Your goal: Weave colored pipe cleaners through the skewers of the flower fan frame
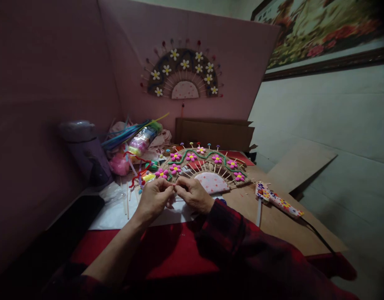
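Note:
My left hand and my right hand meet fingertip to fingertip, both pinched closed. Whatever lies between the fingers is too small to make out. Just beyond them rests a half-round craft fan with pink flowers, a wavy green strip, thin sticks and beads along its rim. Its half-round base is white with pink dots. My hands cover the fan's lower left part. Several thin wooden sticks lie left of my left hand on a white sheet.
A flower-patterned glue gun lies at right on a brown board. At left stand a purple tumbler and a pile of pipe cleaners and bagged clay. A similar fan with white flowers hangs on the pink panel.

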A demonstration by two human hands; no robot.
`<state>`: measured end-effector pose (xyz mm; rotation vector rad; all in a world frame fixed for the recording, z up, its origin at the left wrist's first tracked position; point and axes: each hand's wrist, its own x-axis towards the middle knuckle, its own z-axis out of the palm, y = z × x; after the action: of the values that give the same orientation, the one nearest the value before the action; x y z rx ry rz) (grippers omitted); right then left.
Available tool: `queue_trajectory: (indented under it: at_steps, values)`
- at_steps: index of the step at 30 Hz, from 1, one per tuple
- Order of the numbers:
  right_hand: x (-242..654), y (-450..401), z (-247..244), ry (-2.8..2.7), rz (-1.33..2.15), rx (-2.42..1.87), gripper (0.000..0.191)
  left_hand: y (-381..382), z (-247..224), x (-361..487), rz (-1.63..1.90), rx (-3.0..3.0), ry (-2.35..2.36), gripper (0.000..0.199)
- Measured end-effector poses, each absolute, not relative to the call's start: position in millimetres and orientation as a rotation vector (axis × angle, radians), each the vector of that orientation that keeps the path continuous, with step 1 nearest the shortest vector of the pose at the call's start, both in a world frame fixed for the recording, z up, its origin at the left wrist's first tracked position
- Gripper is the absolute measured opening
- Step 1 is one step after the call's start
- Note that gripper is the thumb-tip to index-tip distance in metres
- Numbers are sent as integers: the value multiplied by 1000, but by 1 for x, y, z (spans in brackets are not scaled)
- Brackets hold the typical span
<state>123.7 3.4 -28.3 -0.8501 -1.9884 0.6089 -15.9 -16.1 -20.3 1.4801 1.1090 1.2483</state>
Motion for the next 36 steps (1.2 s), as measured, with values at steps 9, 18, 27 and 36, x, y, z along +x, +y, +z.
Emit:
queue_trajectory:
  at_steps: [9, 18, 27, 36]
  values:
    - [120, 2, -32, -1978, 572, -902, 17, -16, -25, -13, 1310, 1460, 1208, 13]
    - [129, 8, -29, -2121, 559, -819, 14, -17, -18, -16, 1179, 1293, 1147, 20]
    - [123, 3, -31, -2045, 532, -856, 17, -15, -29, -16, 1233, 1561, 1245, 14]
    - [114, -1, -42, -2011, 435, -925, 18, -16, -34, -16, 1267, 1608, 1347, 12]
